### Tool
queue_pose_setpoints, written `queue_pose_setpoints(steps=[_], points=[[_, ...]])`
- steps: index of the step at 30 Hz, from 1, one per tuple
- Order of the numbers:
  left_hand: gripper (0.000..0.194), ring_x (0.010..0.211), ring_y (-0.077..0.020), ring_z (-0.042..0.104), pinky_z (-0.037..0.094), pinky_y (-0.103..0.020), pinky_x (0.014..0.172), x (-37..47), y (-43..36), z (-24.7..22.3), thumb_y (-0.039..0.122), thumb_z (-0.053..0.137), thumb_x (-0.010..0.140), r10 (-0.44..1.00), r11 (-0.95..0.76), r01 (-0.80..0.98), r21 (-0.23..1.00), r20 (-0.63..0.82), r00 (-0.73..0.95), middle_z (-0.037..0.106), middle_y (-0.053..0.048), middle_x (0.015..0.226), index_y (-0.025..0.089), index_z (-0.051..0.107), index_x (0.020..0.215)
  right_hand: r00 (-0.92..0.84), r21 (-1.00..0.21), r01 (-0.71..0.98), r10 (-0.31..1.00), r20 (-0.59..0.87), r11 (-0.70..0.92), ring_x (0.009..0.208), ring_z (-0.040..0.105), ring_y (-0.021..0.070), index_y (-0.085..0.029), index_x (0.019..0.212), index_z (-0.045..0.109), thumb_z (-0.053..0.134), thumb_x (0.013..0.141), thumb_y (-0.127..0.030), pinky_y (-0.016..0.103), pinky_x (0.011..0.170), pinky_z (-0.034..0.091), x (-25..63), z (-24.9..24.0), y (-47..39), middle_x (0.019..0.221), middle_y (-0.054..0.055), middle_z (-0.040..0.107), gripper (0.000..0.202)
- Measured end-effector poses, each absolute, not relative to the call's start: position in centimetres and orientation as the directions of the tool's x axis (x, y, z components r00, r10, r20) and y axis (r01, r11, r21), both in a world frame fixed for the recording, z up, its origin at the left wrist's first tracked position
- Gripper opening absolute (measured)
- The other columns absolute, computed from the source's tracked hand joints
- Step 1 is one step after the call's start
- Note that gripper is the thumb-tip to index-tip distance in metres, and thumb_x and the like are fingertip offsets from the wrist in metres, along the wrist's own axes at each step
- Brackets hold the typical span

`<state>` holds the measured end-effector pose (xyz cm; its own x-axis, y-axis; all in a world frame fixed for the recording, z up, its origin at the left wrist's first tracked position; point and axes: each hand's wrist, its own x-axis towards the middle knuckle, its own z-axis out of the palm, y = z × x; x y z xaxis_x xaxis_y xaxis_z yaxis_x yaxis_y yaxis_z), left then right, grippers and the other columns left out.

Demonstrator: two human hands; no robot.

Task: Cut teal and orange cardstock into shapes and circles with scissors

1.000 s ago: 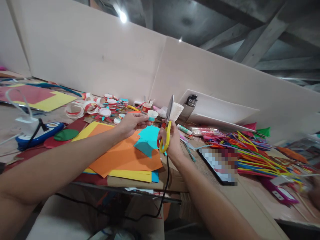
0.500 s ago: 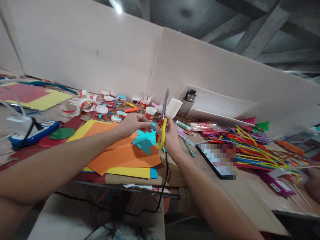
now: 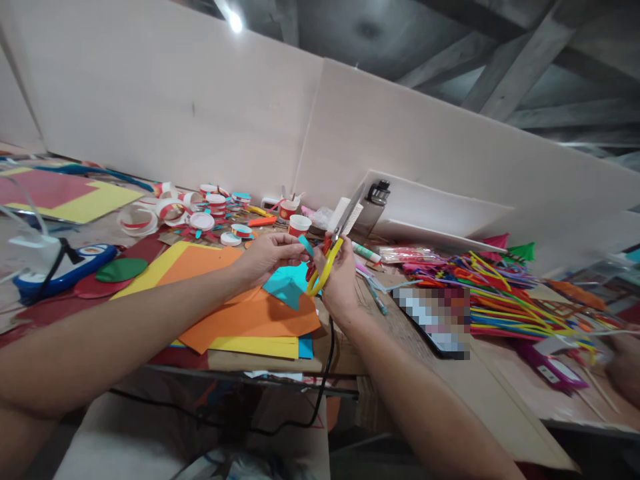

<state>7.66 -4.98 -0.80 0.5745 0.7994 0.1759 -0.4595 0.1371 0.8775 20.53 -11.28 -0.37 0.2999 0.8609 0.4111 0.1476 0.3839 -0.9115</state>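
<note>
Between thumb and fingers, my left hand [image 3: 273, 257] pinches a small piece of teal paper [image 3: 305, 245]. My right hand [image 3: 340, 277] is closed on yellow-and-red-handled scissors [image 3: 327, 267], whose blades point up and to the right, away from the teal piece. Both hands are above the table, close together. Below them lies a larger turquoise sheet [image 3: 287, 287] on top of orange paper [image 3: 255, 313], with yellow paper [image 3: 245, 348] underneath. A red-and-white paper cup [image 3: 299, 225] stands just beyond my left fingertips.
Cut cup rings [image 3: 173, 211] cluster at the back left. A power strip [image 3: 65, 267] lies left. To the right are a phone [image 3: 433, 323], colourful pipe cleaners [image 3: 515, 300] and a bottle [image 3: 375, 207]. Another person's hand [image 3: 625, 367] shows at the right edge. A black cable [image 3: 327, 367] hangs in front.
The scissors have tilted from nearly upright to leaning right. My left hand has moved slightly, and the teal piece in its fingertips now shows more clearly.
</note>
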Motion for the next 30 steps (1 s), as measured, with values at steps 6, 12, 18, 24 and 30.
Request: queue_pose_setpoints(steps=[6, 12, 18, 24, 30], points=[[0.023, 0.065, -0.0117, 0.062, 0.045, -0.025, 0.065, 7.9, -5.4, -0.9, 0.021, 0.08, 0.062, 0.813, 0.158, -0.497, 0.853, 0.174, 0.556, 0.064, -0.001, 0.066, 0.012, 0.062, 0.073, 0.407, -0.854, 0.094, 0.763, 0.503, 0.512, 0.067, 0.05, 0.008, -0.024, 0.099, 0.043, 0.067, 0.069, -0.027, 0.022, 0.064, 0.049, 20.1, -0.7, -10.8, 0.087, -0.002, 0.052, 0.039], [0.021, 0.058, -0.0082, 0.058, 0.044, -0.022, 0.06, 7.8, -5.2, -0.8, 0.021, 0.078, 0.063, 0.824, 0.158, -0.49, 0.857, 0.159, 0.544, 0.063, -0.001, 0.064, 0.01, 0.062, 0.071, 0.37, -0.847, 0.037, 0.78, 0.504, 0.53, 0.067, 0.052, 0.0074, -0.024, 0.101, 0.045, 0.07, 0.069, -0.028, 0.02, 0.06, 0.048, 19.7, -1.0, -11.0, 0.088, -0.003, 0.053, 0.04], [0.02, 0.055, -0.0082, 0.057, 0.044, -0.021, 0.057, 7.5, -4.4, -0.6, 0.02, 0.075, 0.064, 0.812, 0.182, -0.438, 0.88, 0.117, 0.572, 0.058, 0.001, 0.058, 0.012, 0.058, 0.066, 0.327, -0.889, 0.03, 0.836, 0.441, 0.457, 0.059, 0.053, 0.0083, -0.025, 0.098, 0.044, 0.064, 0.074, -0.028, 0.021, 0.052, 0.046, 19.9, -0.8, -11.5, 0.075, -0.006, 0.051, 0.031], [0.015, 0.055, -0.0085, 0.057, 0.043, -0.02, 0.053, 6.4, -2.5, -0.2, 0.019, 0.072, 0.065, 0.83, 0.139, -0.436, 0.889, 0.135, 0.541, 0.059, 0.0, 0.058, 0.012, 0.059, 0.065, 0.172, -0.945, 0.194, 0.939, 0.296, 0.263, 0.051, 0.044, 0.0077, -0.026, 0.103, 0.041, 0.056, 0.074, -0.026, 0.019, 0.047, 0.038, 21.4, -0.2, -12.3, 0.068, -0.008, 0.045, 0.033], [0.007, 0.053, -0.0091, 0.057, 0.043, -0.02, 0.05, 5.4, -1.3, 1.3, 0.012, 0.065, 0.064, 0.893, 0.169, -0.465, 0.869, 0.064, 0.445, 0.062, -0.001, 0.061, 0.011, 0.06, 0.068, -0.052, -0.858, 0.474, 0.979, 0.198, 0.198, 0.059, 0.044, 0.0092, -0.023, 0.091, 0.044, 0.055, 0.08, -0.038, 0.021, 0.052, 0.037, 21.9, 0.4, -12.9, 0.071, -0.005, 0.044, 0.022]])
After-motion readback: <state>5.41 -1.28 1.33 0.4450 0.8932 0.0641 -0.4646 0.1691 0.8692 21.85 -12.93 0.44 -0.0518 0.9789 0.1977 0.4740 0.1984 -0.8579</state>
